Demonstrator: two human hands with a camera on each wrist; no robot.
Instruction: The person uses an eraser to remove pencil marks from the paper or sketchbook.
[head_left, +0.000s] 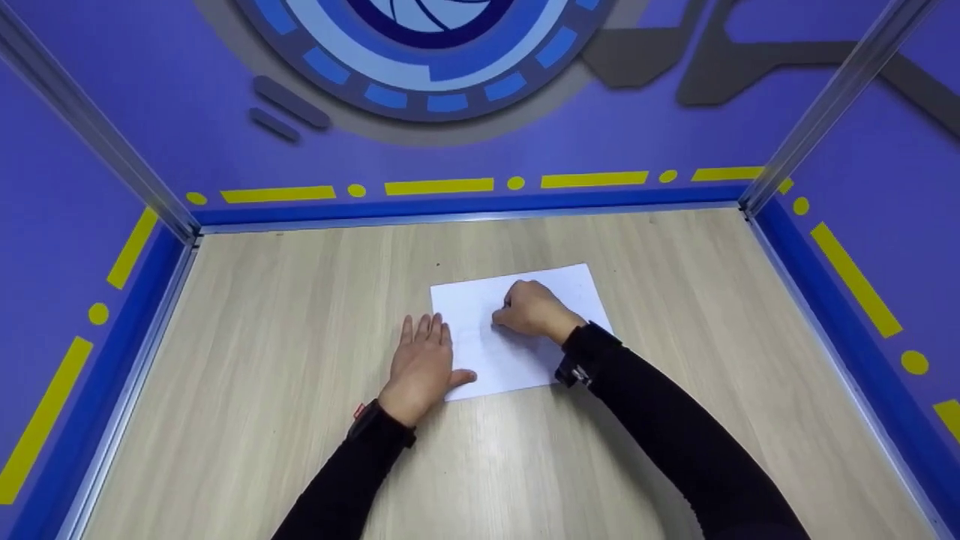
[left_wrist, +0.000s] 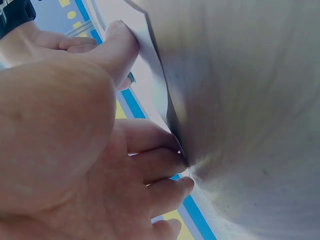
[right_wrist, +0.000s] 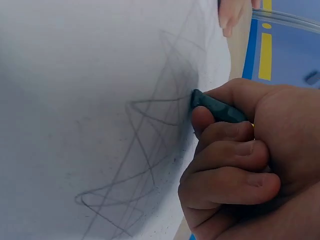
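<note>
A white sheet of paper [head_left: 465, 352] lies slightly askew on the wooden table, with grey pencil lines [right_wrist: 150, 102] crossing in zigzags. My left hand [head_left: 421, 367] rests at the sheet's left edge, fingers extended and thumb over the lower left corner. In the left wrist view, fingertips [left_wrist: 170, 160] meet the paper's edge, which lifts slightly. Over the middle of the sheet, my right hand [head_left: 534, 309] pinches a small dark green eraser [right_wrist: 220, 108] between thumb and index finger, other fingers curled. The eraser's tip is right at the pencil lines, and dark crumbs dot the paper nearby.
The light wooden table [head_left: 300, 337] surrounds the sheet. A blue and purple back wall [head_left: 480, 161] with yellow marks stands behind it, and side panels with metal edging [head_left: 135, 390] close in left and right. Black sleeves [head_left: 660, 420] cover both forearms.
</note>
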